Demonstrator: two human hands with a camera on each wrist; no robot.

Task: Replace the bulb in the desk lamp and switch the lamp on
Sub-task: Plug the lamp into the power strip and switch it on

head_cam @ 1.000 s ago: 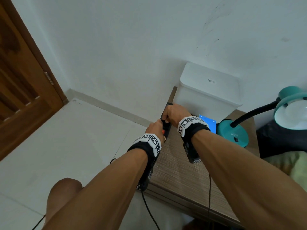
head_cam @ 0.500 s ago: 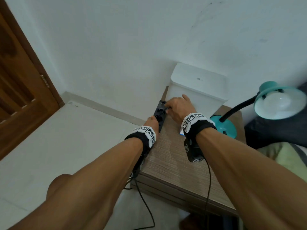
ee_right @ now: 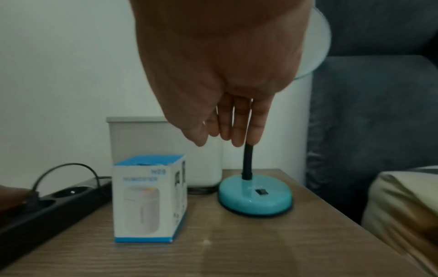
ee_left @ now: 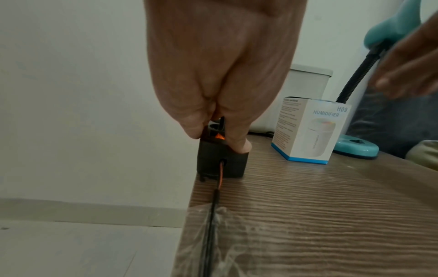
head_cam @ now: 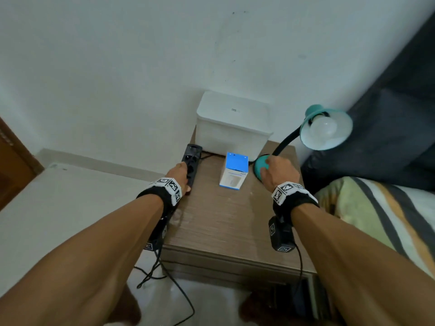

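Observation:
The teal desk lamp stands at the table's back right. Its shade [head_cam: 327, 128] faces me with a white bulb [head_cam: 326, 127] in it, on a black bendy neck [ee_right: 247, 161]. My right hand [head_cam: 276, 171] hovers over the round base [ee_right: 254, 200] with its fingers [ee_right: 237, 127] straight down and empty. A black rocker switch [ee_right: 260, 192] sits on the base. My left hand [head_cam: 181, 172] grips the near end of a black power strip [ee_left: 221, 163] at the table's left edge, thumb and fingers either side of a glowing orange switch.
A white and blue humidifier box [head_cam: 234, 170] stands mid-table between my hands, in front of a white lidded bin [head_cam: 233, 123]. The strip's cable runs off the table's front edge [head_cam: 235, 257]. A bed [head_cam: 381, 212] and a dark headboard [head_cam: 388, 137] border the right.
My right hand has left the power strip and moved right to above the lamp base. My left hand stays on the strip. The head view has swung right.

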